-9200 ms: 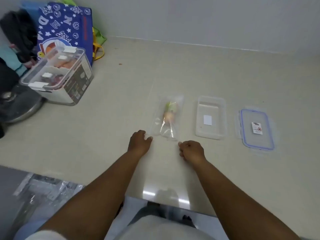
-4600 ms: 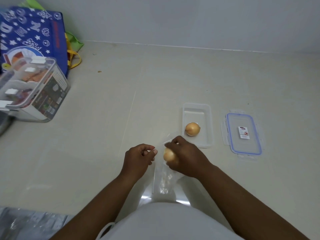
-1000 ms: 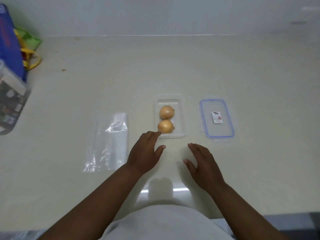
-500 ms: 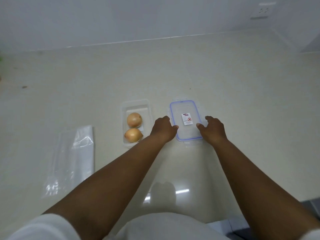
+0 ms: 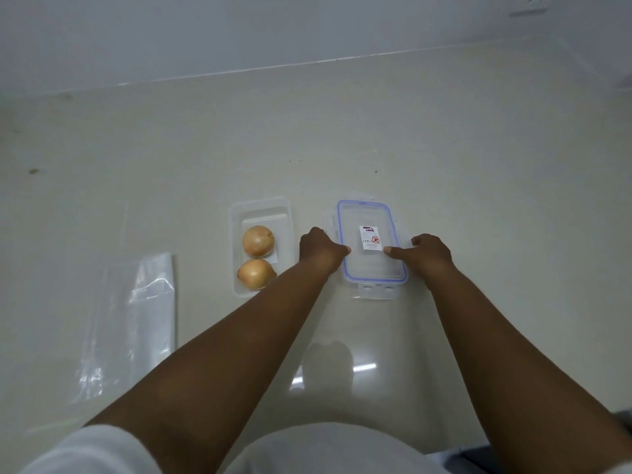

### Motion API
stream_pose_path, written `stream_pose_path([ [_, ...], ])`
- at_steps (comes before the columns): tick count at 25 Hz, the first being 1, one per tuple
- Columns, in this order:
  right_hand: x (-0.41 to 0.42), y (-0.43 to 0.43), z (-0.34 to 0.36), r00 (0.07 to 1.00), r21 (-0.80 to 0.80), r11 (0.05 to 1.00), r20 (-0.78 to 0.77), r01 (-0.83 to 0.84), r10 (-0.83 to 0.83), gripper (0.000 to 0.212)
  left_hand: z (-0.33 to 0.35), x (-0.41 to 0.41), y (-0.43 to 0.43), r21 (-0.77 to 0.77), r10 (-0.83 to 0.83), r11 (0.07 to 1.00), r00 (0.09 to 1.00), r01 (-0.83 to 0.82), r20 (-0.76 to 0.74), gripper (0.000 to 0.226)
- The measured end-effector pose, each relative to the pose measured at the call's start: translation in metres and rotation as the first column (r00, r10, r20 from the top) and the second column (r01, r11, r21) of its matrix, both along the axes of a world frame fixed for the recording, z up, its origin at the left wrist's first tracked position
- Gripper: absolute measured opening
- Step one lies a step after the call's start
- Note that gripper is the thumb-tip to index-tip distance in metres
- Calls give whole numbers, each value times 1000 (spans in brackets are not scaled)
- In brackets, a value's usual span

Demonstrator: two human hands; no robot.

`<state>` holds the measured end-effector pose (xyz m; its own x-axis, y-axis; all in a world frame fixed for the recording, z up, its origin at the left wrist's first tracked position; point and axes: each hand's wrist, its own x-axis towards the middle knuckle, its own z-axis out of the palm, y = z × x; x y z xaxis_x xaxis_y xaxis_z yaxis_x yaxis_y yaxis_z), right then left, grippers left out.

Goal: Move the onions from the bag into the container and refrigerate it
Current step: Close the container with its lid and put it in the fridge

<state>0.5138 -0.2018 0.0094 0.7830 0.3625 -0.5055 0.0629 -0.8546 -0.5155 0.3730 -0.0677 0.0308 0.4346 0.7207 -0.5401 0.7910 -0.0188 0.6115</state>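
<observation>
Two yellow onions (image 5: 258,240) (image 5: 255,273) lie inside the clear rectangular container (image 5: 261,205) on the pale countertop. To its right lies the clear lid (image 5: 367,213) with a blue seal and a small label. My left hand (image 5: 319,249) grips the lid's left edge, thumb on top. My right hand (image 5: 425,253) grips its right edge, thumb on top too. The empty clear plastic bag (image 5: 131,319) lies flat at the left.
The wall runs along the back of the counter (image 5: 478,159). A wall socket (image 5: 526,10) shows at the top right. My pale shirt fills the bottom of the view.
Both hands went from hovering near the container to the lid and closed on its two long edges. The view swung right, so the bags and box at the left left the frame.
</observation>
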Motion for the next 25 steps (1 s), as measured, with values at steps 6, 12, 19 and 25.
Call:
stream_pose_path([
  [6,-31,12,18,999,249,968,-14,37,-35,63,22,-39,12,95,129,983,963,-155,235,62],
  [12,-94,72,34,992,359,925,32,-125,122,61,24,-113,60,99,375,909,898,-405,231,51],
  [19,-132,118,21,971,270,933,54,-238,232,78,5,-155,91,71,455,879,874,-472,172,59],
  [25,-134,116,14,974,240,945,52,-225,218,81,-14,-157,99,31,449,886,872,-463,192,57],
])
